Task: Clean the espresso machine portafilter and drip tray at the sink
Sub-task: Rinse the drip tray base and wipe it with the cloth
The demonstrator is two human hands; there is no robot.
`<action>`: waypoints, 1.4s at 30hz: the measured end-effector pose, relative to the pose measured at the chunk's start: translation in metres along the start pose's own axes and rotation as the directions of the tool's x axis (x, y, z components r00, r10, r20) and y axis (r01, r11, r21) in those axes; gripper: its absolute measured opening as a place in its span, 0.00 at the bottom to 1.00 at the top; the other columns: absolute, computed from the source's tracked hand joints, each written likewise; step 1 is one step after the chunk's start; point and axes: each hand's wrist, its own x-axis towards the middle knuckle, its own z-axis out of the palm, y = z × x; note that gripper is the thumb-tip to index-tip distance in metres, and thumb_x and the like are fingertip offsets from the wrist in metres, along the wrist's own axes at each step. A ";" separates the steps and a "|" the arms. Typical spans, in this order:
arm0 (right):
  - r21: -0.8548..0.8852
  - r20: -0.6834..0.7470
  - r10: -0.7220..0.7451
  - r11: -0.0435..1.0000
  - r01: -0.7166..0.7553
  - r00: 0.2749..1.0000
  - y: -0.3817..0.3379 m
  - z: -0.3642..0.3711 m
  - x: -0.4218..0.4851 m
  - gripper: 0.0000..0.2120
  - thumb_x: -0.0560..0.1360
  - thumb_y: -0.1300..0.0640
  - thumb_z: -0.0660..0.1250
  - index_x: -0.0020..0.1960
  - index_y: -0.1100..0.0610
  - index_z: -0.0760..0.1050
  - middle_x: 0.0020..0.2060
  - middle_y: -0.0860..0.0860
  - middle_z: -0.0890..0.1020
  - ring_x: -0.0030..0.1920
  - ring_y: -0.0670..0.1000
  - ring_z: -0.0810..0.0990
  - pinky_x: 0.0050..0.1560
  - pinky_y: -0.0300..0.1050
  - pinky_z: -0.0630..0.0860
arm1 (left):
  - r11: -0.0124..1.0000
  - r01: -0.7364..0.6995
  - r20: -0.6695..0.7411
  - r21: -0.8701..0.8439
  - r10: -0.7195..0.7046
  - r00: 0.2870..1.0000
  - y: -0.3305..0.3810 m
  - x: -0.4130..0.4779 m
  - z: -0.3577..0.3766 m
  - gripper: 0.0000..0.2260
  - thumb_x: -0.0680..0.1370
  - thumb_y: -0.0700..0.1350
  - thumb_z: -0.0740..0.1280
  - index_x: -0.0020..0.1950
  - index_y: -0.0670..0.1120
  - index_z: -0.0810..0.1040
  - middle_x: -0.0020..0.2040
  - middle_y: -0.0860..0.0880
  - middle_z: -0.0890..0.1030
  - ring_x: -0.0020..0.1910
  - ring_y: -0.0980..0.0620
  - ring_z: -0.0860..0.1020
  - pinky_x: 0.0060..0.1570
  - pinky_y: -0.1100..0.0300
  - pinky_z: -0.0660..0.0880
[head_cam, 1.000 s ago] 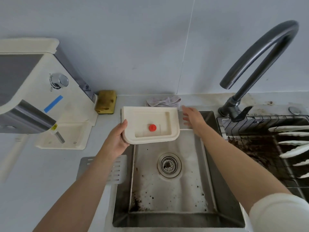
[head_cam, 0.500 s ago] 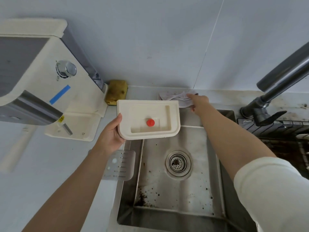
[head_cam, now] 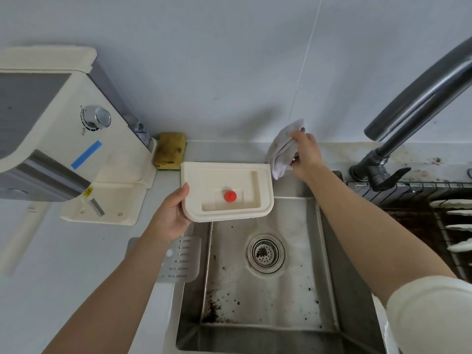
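Note:
A cream plastic drip tray (head_cam: 201, 185) with a red float (head_cam: 230, 196) in its well is held level over the back left corner of the steel sink (head_cam: 268, 297). My left hand (head_cam: 170, 216) grips the tray's left edge. Just past the tray's right end, my right hand (head_cam: 305, 152) holds a crumpled grey cloth (head_cam: 282, 150) lifted off the counter. The metal drip grate (head_cam: 178, 259) lies on the counter at the sink's left rim. No portafilter is in view.
The cream espresso machine (head_cam: 51, 129) stands at the left with its bare base (head_cam: 102, 203). A yellow sponge (head_cam: 169, 150) sits against the wall. The dark faucet (head_cam: 413, 98) arches at the right over a rack (head_cam: 439, 215) with white plates. Coffee grounds speckle the sink floor near the drain (head_cam: 265, 252).
My right hand reached to the cloth behind the sink, took hold of it and lifted it. The left hand kept the tray over the sink.

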 end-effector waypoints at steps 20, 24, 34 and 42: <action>-0.372 0.074 -0.229 0.897 0.240 0.971 0.020 -0.001 -0.116 0.13 0.78 0.54 0.60 0.58 0.56 0.59 0.49 0.52 0.68 0.45 0.49 0.71 0.39 0.40 0.70 | 0.967 0.017 0.140 0.252 -0.054 0.989 -0.022 -0.017 0.073 0.27 0.63 0.57 0.73 0.57 0.44 0.75 0.50 0.45 0.80 0.52 0.43 0.78 0.48 0.49 0.76; -0.330 0.076 -0.177 0.924 0.192 0.981 0.019 0.004 -0.126 0.23 0.79 0.51 0.57 0.72 0.49 0.57 0.57 0.52 0.70 0.55 0.50 0.72 0.54 0.46 0.73 | 0.971 0.035 0.141 0.235 -0.070 0.987 -0.021 -0.020 0.079 0.47 0.49 0.64 0.78 0.63 0.43 0.73 0.52 0.44 0.80 0.51 0.44 0.78 0.43 0.51 0.79; -0.382 0.264 -0.241 0.863 0.330 0.934 0.025 0.032 -0.148 0.13 0.80 0.54 0.56 0.61 0.58 0.69 0.47 0.64 0.71 0.43 0.50 0.69 0.43 0.40 0.68 | 0.973 0.020 0.098 0.229 -0.043 0.994 -0.027 -0.012 0.077 0.14 0.80 0.52 0.55 0.54 0.48 0.78 0.45 0.48 0.83 0.45 0.48 0.80 0.46 0.49 0.77; -0.334 0.432 -0.179 0.879 0.340 0.884 0.028 0.050 -0.161 0.15 0.75 0.62 0.62 0.61 0.62 0.72 0.56 0.53 0.71 0.58 0.48 0.70 0.58 0.34 0.68 | 0.995 -0.016 0.080 0.103 0.008 0.997 -0.024 -0.008 0.076 0.08 0.78 0.40 0.59 0.52 0.42 0.76 0.50 0.42 0.79 0.48 0.47 0.79 0.56 0.51 0.72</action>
